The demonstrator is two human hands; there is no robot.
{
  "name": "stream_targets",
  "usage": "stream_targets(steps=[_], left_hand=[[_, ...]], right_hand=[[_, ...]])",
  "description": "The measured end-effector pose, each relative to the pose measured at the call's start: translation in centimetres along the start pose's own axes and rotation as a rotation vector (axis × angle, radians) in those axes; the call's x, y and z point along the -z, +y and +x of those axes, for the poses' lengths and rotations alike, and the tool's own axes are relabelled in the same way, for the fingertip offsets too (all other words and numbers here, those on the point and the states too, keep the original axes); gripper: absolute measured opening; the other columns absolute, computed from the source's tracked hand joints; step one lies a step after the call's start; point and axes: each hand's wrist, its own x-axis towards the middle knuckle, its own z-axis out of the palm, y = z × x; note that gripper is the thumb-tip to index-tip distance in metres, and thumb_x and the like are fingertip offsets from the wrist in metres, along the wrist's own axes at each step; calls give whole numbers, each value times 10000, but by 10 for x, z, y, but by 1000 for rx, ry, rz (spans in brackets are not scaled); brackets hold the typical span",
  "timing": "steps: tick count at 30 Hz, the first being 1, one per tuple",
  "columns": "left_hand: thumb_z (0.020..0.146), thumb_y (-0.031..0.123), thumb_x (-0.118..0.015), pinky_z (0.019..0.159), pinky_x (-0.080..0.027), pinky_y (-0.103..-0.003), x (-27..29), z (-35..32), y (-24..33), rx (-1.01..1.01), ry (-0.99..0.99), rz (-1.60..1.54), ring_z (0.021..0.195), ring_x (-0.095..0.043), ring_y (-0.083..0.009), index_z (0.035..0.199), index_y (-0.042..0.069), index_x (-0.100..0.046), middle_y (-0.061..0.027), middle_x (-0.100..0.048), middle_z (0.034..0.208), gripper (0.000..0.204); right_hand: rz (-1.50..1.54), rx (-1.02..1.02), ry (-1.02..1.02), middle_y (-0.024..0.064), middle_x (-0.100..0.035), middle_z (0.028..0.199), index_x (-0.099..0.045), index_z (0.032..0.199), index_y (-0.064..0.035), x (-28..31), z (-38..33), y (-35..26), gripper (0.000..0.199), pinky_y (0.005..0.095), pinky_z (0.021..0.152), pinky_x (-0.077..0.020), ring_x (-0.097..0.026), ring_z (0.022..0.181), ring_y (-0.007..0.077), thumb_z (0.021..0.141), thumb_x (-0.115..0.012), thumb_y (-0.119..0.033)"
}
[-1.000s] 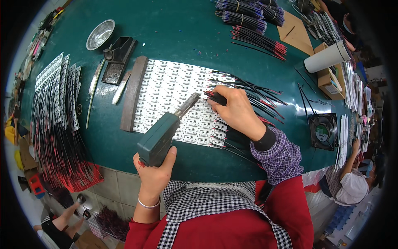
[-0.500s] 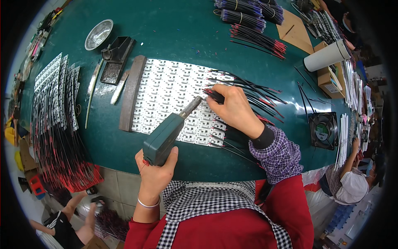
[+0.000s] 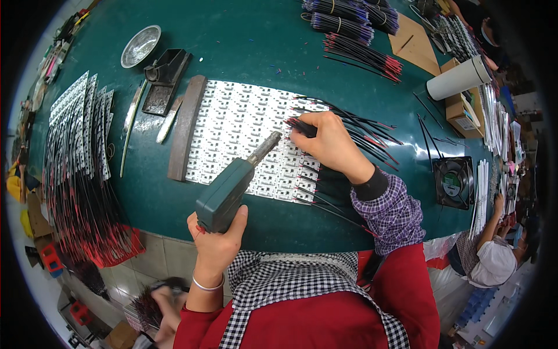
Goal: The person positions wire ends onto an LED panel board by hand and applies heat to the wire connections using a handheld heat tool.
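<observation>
My left hand [image 3: 217, 249] is wrapped round the handle of a green soldering gun [image 3: 224, 195]. Its metal nozzle points up and right over a white panel of small circuit boards [image 3: 238, 128], ending just short of my right fingers. Pinched in my right hand [image 3: 332, 144] is a bunch of short black wires [image 3: 303, 127] with red ends, held over the panel's right part. More black wires [image 3: 363, 125] lie along the panel's right edge, above and below that hand; whether each is joined there is too small to tell. A dark metal bar [image 3: 187, 131] rests along the panel's left edge.
At left, wired board panels [image 3: 75, 134] hang over the table edge. A metal bowl [image 3: 141, 46] and a black holder [image 3: 165, 81] stand behind the bar. Wire bundles [image 3: 340, 26] lie at the back; a fan [image 3: 453, 182] and a white cylinder [image 3: 459, 78] are at right. A co-worker [image 3: 494, 256] sits beyond.
The soldering gun has shifted slightly left, its nozzle a little farther from my right fingers. My right hand has barely moved. A person at the lower left has moved closer to me.
</observation>
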Motion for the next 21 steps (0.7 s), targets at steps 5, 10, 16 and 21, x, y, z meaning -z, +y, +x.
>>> stream_targets(steps=[5, 10, 16, 21], left_hand=[[769, 11, -765, 582, -434, -225, -3, 1, 1, 57, -7, 3, 635, -561, -62, 857, -9, -654, -23, -659, 774, 143], [772, 9, -760, 573, -432, -228, -3, -2, 0, 32, 31, 13, 652, -561, -55, 879, -16, -655, -19, -658, 793, 153], [774, -46, -733, 645, -496, -229, 5, -6, 6, 79, 110, -103, 751, -626, -89, 991, -47, -664, -55, -688, 908, 228], [769, -85, -715, 753, -534, -243, 10, -5, 10, 76, 114, -151, 852, -663, -130, 1062, -59, -664, -100, -700, 1002, 299]], right_hand=[[38, -6, -16, 217, -546, 592, -637, 796, 85, -1, 1, 2, 190, 406, 559, -438, -518, 496, 312, 778, -647, -104], [29, 17, -7, 226, -554, 603, -639, 808, 84, -2, 0, 1, 191, 410, 565, -435, -527, 501, 316, 782, -648, -104], [-55, 57, -4, 224, -564, 611, -618, 794, 83, 3, -3, -3, 192, 449, 594, -447, -571, 553, 365, 789, -656, -105], [-131, 274, 6, 220, -571, 853, -591, 959, 49, 13, -14, -4, 165, 437, 732, -446, -570, 810, 365, 891, -603, -100]])
